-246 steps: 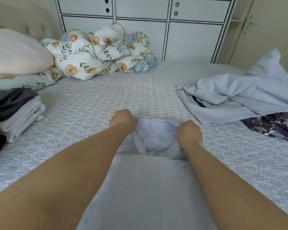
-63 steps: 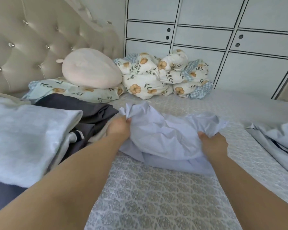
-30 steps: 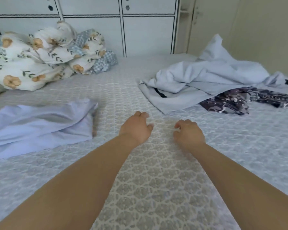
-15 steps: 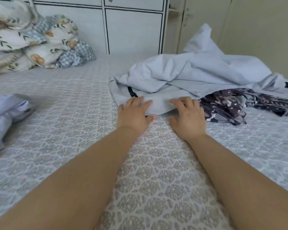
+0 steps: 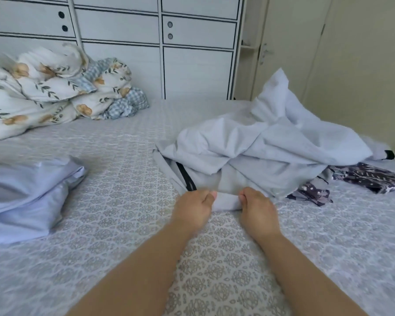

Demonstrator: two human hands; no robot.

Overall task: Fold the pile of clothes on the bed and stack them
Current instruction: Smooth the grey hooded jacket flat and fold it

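Observation:
A crumpled pale grey garment (image 5: 260,151) with a black stripe lies in a heap at the middle right of the bed. My left hand (image 5: 193,207) and my right hand (image 5: 257,207) both grip its near edge, fingers curled into the cloth, a hand's width apart. A dark patterned garment (image 5: 372,176) lies partly under the heap on its right. A folded pale blue garment (image 5: 25,197) rests on the bed at the left.
A floral duvet (image 5: 55,90) is bunched at the far left against the white wardrobe (image 5: 192,53). The patterned bedspread (image 5: 123,224) stretches between the folded garment and the heap. A cream wall and door stand at the right.
Half a second ago both hands lay flat on the grey garment's edge; now their fingers have curled and grip it. The view has swung slightly left.

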